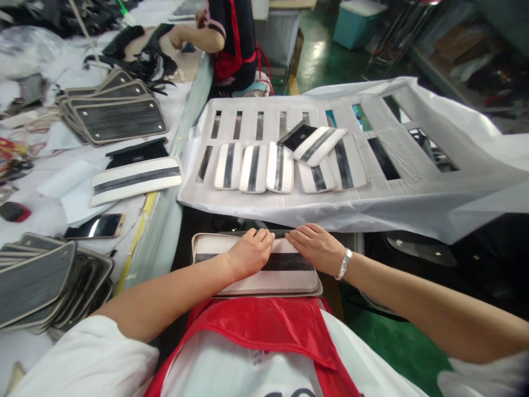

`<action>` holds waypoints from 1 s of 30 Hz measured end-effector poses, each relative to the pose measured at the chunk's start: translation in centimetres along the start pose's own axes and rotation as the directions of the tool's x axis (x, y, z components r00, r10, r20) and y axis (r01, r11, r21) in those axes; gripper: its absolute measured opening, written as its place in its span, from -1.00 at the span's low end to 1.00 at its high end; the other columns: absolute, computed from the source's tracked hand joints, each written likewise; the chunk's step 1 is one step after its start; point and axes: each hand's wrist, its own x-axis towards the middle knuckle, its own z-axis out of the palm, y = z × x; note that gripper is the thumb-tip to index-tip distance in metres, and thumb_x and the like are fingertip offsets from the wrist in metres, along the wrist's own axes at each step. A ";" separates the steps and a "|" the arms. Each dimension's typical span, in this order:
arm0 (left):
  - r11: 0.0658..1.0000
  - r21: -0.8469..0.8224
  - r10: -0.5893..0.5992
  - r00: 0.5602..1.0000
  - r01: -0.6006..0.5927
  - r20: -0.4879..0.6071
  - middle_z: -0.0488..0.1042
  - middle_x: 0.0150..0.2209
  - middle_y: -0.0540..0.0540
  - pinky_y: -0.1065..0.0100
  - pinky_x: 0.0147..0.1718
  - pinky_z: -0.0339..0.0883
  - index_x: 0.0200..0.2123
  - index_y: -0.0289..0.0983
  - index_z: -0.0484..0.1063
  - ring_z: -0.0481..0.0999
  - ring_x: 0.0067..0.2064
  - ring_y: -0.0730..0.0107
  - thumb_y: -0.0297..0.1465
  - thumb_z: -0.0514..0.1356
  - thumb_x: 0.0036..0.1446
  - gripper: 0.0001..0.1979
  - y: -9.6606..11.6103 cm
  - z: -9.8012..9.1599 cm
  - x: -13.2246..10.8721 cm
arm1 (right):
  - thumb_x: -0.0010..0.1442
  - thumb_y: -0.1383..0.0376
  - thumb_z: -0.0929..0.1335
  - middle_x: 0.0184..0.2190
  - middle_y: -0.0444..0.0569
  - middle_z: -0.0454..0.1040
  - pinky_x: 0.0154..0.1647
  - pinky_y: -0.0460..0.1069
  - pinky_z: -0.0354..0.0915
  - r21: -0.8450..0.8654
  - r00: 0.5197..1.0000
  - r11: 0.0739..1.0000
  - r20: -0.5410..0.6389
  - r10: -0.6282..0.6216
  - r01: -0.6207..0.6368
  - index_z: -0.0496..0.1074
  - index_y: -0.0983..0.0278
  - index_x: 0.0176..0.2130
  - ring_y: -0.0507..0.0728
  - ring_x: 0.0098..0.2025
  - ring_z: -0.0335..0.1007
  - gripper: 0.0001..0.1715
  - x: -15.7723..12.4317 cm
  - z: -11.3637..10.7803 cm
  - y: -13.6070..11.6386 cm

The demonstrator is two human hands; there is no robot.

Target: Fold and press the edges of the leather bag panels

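In front of my apron lies a cream panel (264,284) with a dark stripe along its middle. It rests flat, with at least one more panel edge under it. My left hand (250,253) lies over the panel, fingers curled together at its far edge. Close beside it, my right hand (316,248), with a silver bracelet at the wrist, has its fingers bent onto the same edge. Between the fingertips runs a dark fabric strip (281,234), which both hands appear to pinch. The thumbs are mostly hidden.
Ahead stands a white-covered slatted rack (243,201) carrying several striped panels (254,168) and a black piece (300,135). The left table holds stacked dark panels (119,118), a striped panel (136,179) and a phone (99,226). Another person (233,44) works beyond.
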 end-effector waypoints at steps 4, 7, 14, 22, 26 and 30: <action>0.955 -0.275 -0.119 0.993 0.111 -0.011 0.42 -0.05 -0.19 0.24 -0.10 0.25 0.02 -0.34 0.31 0.38 -0.06 0.26 -0.46 0.08 0.14 -0.65 -4.7 -0.6 -4.0 | 0.12 0.49 0.24 -0.25 0.06 0.43 -0.11 0.05 0.11 0.068 0.994 0.992 -0.025 0.106 -0.104 0.40 0.35 -0.10 0.14 -0.21 0.27 -0.67 1.0 -0.3 -0.5; 0.810 -0.503 -0.355 0.935 0.303 -0.009 0.45 -0.07 -0.14 0.28 -0.03 0.26 0.01 -0.33 0.33 0.41 -0.05 0.33 -0.45 0.14 0.09 -0.62 -8.8 -0.9 -8.8 | 0.15 0.45 0.24 -0.29 0.01 0.44 -0.17 0.02 0.17 0.203 0.976 0.965 -0.099 0.192 -0.169 0.42 0.32 -0.14 0.11 -0.27 0.30 -0.72 4.1 -0.3 -1.6; 0.542 -0.754 -0.509 0.859 0.371 0.056 0.51 -0.16 -0.06 0.42 -0.08 0.32 -0.13 -0.33 0.45 0.48 -0.13 0.45 -0.57 0.10 0.00 -0.67 -10.0 1.1 -12.6 | 0.23 0.29 0.24 -0.33 0.02 0.42 -0.18 -0.03 0.23 0.322 0.966 0.939 -0.177 0.187 -0.122 0.43 0.31 -0.15 0.10 -0.27 0.29 -0.75 13.4 1.5 -6.0; 0.757 -0.628 -0.348 0.925 0.181 -0.153 0.50 -0.13 -0.11 0.42 -0.07 0.32 -0.02 -0.32 0.39 0.47 -0.10 0.42 -0.53 0.09 0.13 -0.68 -9.9 1.8 -13.1 | 0.25 0.37 0.22 -0.36 -0.02 0.41 -0.26 -0.09 0.23 0.250 0.961 0.968 -0.271 0.047 0.023 0.45 0.31 -0.16 0.04 -0.33 0.24 -0.75 13.5 2.5 -5.7; 0.891 -0.450 -0.183 0.958 0.066 -0.221 0.50 -0.10 -0.14 0.37 -0.09 0.35 -0.06 -0.32 0.43 0.47 -0.07 0.35 -0.49 0.05 0.18 -0.72 -10.0 2.0 -13.6 | 0.24 0.43 0.20 -0.33 -0.01 0.43 -0.27 -0.07 0.23 0.165 0.971 0.984 -0.237 -0.031 0.071 0.43 0.31 -0.11 0.05 -0.33 0.22 -0.71 13.4 2.3 -5.7; 0.944 -0.329 -0.109 0.973 0.038 -0.202 0.48 -0.07 -0.15 0.37 -0.12 0.38 -0.02 -0.31 0.40 0.48 -0.06 0.32 -0.49 0.02 0.19 -0.69 -10.5 2.2 -13.6 | 0.24 0.42 0.21 -0.32 0.01 0.44 -0.31 -0.05 0.22 0.098 0.968 0.991 -0.242 -0.070 0.097 0.43 0.34 -0.11 0.07 -0.33 0.22 -0.72 13.7 2.4 -5.9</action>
